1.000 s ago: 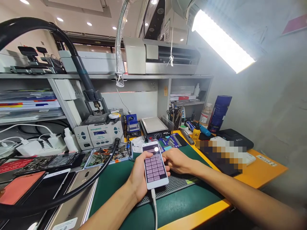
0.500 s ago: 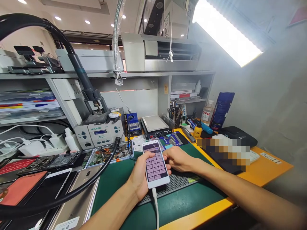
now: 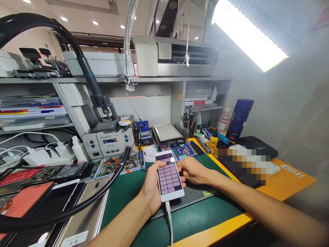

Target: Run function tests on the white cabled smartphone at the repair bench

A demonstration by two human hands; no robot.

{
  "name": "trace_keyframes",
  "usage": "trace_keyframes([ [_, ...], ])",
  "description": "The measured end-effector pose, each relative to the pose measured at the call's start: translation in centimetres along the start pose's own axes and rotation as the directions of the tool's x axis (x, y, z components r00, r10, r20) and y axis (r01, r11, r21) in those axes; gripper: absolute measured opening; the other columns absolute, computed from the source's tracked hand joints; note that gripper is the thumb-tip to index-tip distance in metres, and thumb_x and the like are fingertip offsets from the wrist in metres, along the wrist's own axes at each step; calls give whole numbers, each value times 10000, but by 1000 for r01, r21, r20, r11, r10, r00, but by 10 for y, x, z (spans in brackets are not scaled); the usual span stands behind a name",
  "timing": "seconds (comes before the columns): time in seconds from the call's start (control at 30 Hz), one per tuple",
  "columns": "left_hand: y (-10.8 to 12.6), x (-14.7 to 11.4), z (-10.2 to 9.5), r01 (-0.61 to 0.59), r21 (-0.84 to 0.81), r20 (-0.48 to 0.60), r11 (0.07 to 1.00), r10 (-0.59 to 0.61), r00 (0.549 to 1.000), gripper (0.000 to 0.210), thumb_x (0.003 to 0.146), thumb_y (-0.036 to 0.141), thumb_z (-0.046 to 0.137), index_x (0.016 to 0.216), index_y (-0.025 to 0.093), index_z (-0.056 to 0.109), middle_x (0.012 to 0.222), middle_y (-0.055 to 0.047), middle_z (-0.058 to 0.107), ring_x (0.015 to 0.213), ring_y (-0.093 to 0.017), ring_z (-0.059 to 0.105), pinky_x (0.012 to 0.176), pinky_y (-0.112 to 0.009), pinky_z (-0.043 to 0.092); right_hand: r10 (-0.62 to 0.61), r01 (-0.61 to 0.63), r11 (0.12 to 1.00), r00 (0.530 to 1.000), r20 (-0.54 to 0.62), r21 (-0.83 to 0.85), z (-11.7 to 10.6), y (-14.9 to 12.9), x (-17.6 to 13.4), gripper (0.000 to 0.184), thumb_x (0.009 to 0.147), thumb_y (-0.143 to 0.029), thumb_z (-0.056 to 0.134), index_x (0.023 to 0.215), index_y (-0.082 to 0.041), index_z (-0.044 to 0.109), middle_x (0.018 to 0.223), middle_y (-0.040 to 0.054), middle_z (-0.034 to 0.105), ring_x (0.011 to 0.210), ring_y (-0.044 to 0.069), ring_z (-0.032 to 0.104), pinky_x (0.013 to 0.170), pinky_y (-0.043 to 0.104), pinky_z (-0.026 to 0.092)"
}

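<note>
A white smartphone point(image 3: 169, 176) leans upright in my left hand point(image 3: 151, 187), its lit screen showing a grid of pinkish tiles. My left thumb lies over the screen's upper left, and the fingers wrap round the back to the right edge. A white cable point(image 3: 169, 219) is plugged into the phone's bottom. My right hand point(image 3: 192, 170) is closed beside the phone's upper right edge, fingers curled; its fingertips are partly hidden by the phone, so what they hold cannot be made out. Beneath both hands is a grey perforated mat point(image 3: 195, 195) on a green mat point(image 3: 200, 216).
Left of me stand a hot-air station point(image 3: 110, 142), a parts tray point(image 3: 119, 164) and several phones, including a gold one point(image 3: 84, 209). A black hose point(image 3: 102, 195) arcs across them. A heating plate point(image 3: 168, 133) stands behind; a yellow bottle point(image 3: 213, 141) is at right.
The view has shifted slightly, so the scene sits a little further right. A bright spot now shows near the top of the phone's screen. Both hands keep their places at the phone.
</note>
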State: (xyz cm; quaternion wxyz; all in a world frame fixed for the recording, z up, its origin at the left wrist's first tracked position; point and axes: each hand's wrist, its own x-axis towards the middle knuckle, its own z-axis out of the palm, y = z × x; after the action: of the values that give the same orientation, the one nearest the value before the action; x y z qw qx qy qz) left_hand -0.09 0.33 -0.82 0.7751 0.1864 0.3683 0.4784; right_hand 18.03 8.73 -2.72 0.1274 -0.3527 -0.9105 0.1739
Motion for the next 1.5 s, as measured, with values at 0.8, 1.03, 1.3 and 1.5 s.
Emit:
trace_keyframes([
  [0.8, 0, -2, 2, -3, 10, -1, 1000, 3, 1000, 463, 905, 374, 518, 1153, 20, 683, 908, -200, 777, 734, -298, 763, 722, -407, 616, 26, -26, 1000, 1000, 7, 5, -3, -4, 0, 174, 674, -54, 493, 610, -199, 420, 580, -41, 445, 571, 116, 365, 591, 255, 236],
  [1.03, 1, -3, 2, 17, 40, -12, 999, -16, 1000, 468, 853, 318, 517, 1163, 16, 695, 908, -205, 777, 745, -287, 764, 712, -379, 609, 10, -10, 1000, 1000, -4, 2, -3, -3, 0, 154, 663, -62, 476, 614, -200, 430, 577, -29, 458, 574, 122, 338, 595, 260, 231],
  [1.3, 1, -3, 1, 25, 80, -48, 996, -21, 999, 508, 751, 216, 544, 1207, 38, 682, 860, -174, 776, 774, -285, 770, 726, -380, 608, 3, -3, 1000, 1000, 4, -28, -4, -3, 0, 154, 668, -68, 486, 619, -201, 429, 597, -23, 482, 583, 123, 360, 594, 256, 242],
  [1.5, -1, -3, 1, 9, 148, 2, 989, -9, 1000, 563, 661, 123, 554, 1206, 40, 666, 903, -190, 778, 806, -293, 772, 766, -395, 607, 8, -8, 1000, 1000, 10, 1, -6, -6, 0, 175, 675, -79, 516, 615, -203, 407, 594, -35, 454, 579, 114, 346, 587, 251, 240],
])
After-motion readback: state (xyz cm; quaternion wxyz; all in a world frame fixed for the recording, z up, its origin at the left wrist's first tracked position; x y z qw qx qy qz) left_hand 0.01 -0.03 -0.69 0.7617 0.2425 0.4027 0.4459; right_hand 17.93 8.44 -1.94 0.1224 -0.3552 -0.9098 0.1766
